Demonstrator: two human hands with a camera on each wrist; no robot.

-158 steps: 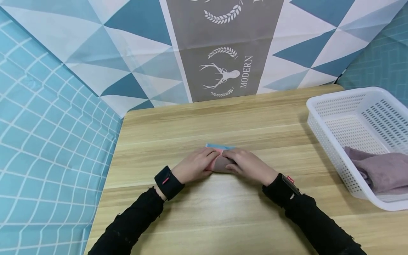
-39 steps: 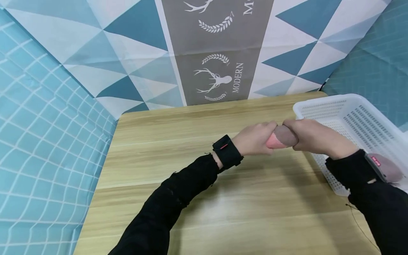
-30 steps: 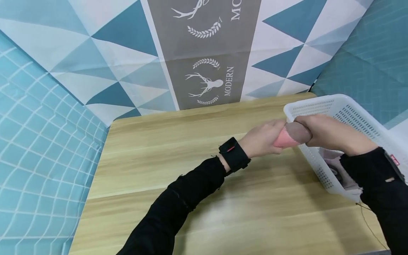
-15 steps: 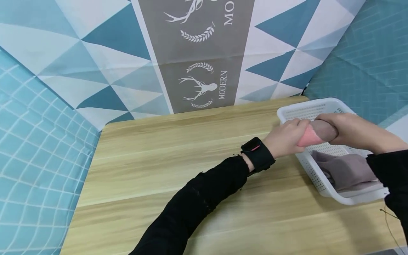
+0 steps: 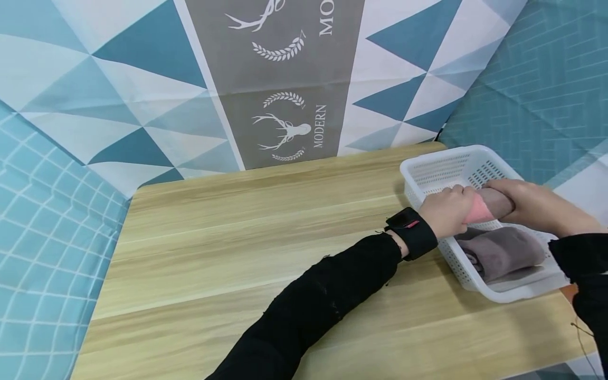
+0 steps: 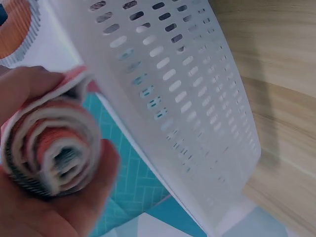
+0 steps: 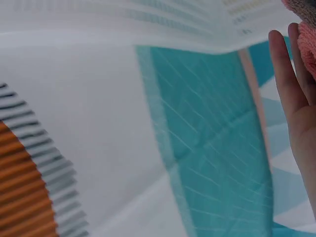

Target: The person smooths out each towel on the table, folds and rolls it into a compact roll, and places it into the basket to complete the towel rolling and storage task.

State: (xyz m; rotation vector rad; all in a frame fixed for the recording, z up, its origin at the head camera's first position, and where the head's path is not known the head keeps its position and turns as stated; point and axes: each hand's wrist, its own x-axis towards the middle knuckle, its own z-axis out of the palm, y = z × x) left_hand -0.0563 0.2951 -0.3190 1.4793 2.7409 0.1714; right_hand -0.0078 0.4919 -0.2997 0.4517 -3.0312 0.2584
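Observation:
A rolled-up towel (image 5: pixel 494 205), pink and greyish brown, is held by both hands over the white basket (image 5: pixel 453 266). My left hand (image 5: pixel 447 212) curls round its pink end; in the left wrist view the towel's coiled end (image 6: pixel 54 153) shows pink, white and dark layers between fingers and thumb. The right hand (image 5: pixel 541 207) grips the greyish-brown end. In the right wrist view, fingers of that hand (image 7: pixel 302 111) lie along the towel (image 7: pixel 307 47), which is mostly cut off by the frame. Below the hands, a folded mauve towel (image 5: pixel 510 250) lies inside the basket.
The perforated basket stands on the right side of a wooden table (image 5: pixel 247 253). A patterned cloth backdrop (image 5: pixel 294 68) rises behind the table, with blue grid cloth (image 5: pixel 52 253) at the left. A loose thread (image 5: pixel 580 335) hangs near the right sleeve.
Several seconds ago both hands were on the towel at mid-table. The towel is now lifted, carried right and held over the basket; over the last second the head view also swung right.

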